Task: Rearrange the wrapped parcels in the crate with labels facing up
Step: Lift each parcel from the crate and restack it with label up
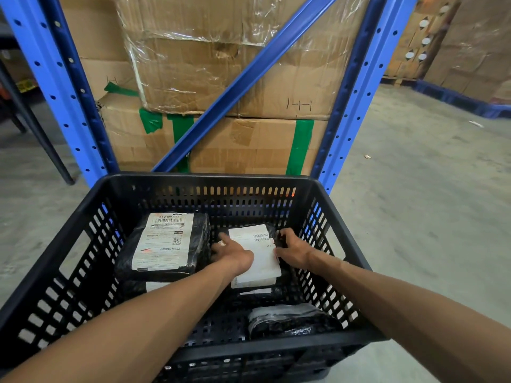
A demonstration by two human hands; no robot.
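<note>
A black slotted plastic crate (pixel 91 217) stands in front of me. At its back left lies a black-wrapped parcel (pixel 163 244) with a white label facing up. To the right of it lies a second black parcel (pixel 260 261) with its white label up. My left hand (pixel 235 252) grips its left edge and my right hand (pixel 293 247) grips its right edge. A third black wrapped parcel (pixel 287 319) lies near the front right corner, no label showing. Part of another parcel's label peeks out under my left forearm.
Blue metal rack uprights (pixel 63 87) with a diagonal brace stand right behind the crate, holding stacked cardboard boxes (pixel 221 78) with green tape. Concrete floor (pixel 428 189) spreads to the right; more boxes on blue pallets (pixel 456 98) sit at far right.
</note>
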